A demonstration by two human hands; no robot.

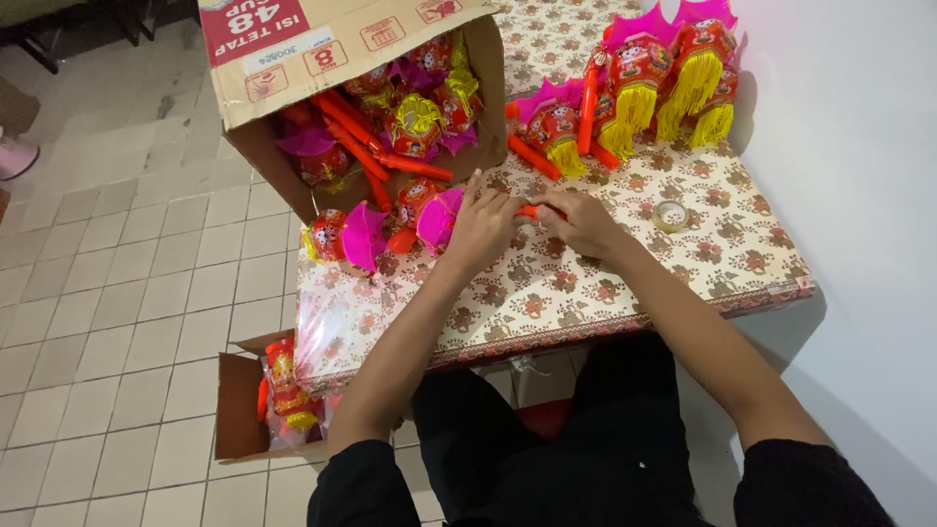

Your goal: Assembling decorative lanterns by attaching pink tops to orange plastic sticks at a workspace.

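Hands meeting at desk centre, over the floral cover. Left hand and right hand are both pinching a small orange stick, each closing on one end; the stick is sitting just above the desk between the fingertips. Pink-and-red lantern toys are lying just left of the left hand. A tilted carton is spilling more toys and orange sticks behind them. Finished lanterns with yellow tassels are leaning at the far edge by the wall. Tape roll is lying near the right hand. A floor box is holding more toys.
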